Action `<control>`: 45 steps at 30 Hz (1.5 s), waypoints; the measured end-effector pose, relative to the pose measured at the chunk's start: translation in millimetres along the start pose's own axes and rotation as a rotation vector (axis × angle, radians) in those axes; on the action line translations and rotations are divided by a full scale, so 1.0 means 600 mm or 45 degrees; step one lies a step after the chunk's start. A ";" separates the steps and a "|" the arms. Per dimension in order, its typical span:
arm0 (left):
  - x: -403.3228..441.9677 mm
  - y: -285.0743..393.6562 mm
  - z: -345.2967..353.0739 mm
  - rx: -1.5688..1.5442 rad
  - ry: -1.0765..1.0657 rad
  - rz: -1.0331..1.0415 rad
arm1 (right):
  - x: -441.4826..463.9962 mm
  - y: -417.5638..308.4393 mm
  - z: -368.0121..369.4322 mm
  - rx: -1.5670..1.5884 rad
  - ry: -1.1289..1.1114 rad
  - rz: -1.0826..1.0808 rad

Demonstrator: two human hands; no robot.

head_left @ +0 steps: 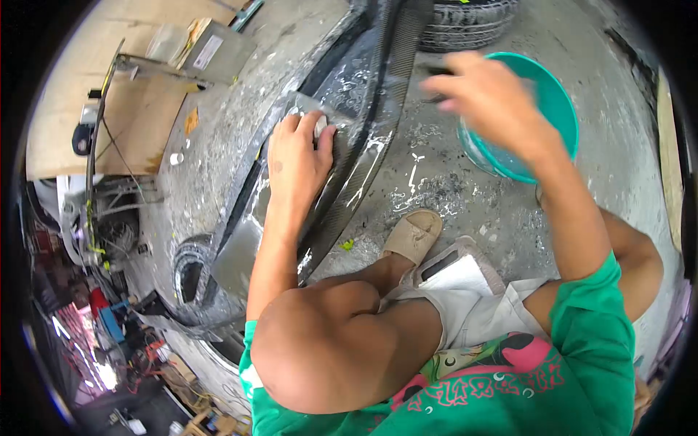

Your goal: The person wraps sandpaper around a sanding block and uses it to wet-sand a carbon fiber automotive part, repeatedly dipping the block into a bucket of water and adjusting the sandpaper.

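Note:
A long, wet, dark panel (236,261) with a carbon-like woven edge runs diagonally across the middle of the view. On its upper part rests my left hand (299,156), fingers bent round a small pale piece (320,126) pressed to the surface. My right hand (486,94) is raised over the left rim of a teal bucket (569,109); its fingers are blurred, and whether they hold anything cannot be made out.
A tire (467,25) lies beyond the bucket. My sandalled foot (412,236) is on the wet concrete floor (436,190). At the upper left are a grey box (214,54) and plywood (73,69). Tools and cables clutter the lower left.

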State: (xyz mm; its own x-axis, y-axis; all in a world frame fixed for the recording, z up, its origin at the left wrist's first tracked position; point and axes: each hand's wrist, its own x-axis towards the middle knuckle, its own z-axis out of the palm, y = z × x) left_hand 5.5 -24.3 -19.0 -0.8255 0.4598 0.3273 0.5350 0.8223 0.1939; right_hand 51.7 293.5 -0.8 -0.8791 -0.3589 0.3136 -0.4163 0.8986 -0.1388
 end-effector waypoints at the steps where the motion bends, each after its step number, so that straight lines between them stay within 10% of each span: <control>1: -0.001 0.006 0.009 -0.043 -0.014 0.003 | 0.026 -0.037 0.002 0.063 -0.033 -0.057; 6: -0.006 0.043 0.027 -0.126 -0.053 0.240 | 0.059 -0.096 0.015 0.263 -0.049 -0.062; 17: 0.009 0.015 0.026 -0.208 0.001 0.155 | -0.153 0.087 0.073 0.376 0.115 0.823; 32: -0.082 -0.075 -0.016 0.150 0.343 -0.366 | 0.079 -0.154 0.130 0.667 0.234 0.443; 35: -0.092 -0.094 -0.010 0.071 -0.008 -0.847 | 0.070 -0.184 0.170 0.523 0.421 0.363; 45: -0.069 -0.057 -0.029 0.087 -0.223 -0.980 | 0.086 -0.217 0.188 0.360 0.557 0.299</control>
State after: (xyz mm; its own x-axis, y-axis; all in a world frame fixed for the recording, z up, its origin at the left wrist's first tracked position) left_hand 24.3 -77.3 -23.4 -0.9783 -0.2054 -0.0271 -0.2056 0.9468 0.2476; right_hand 34.2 129.5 -72.7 -0.8028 0.0342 0.5953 -0.3201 0.8176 -0.4787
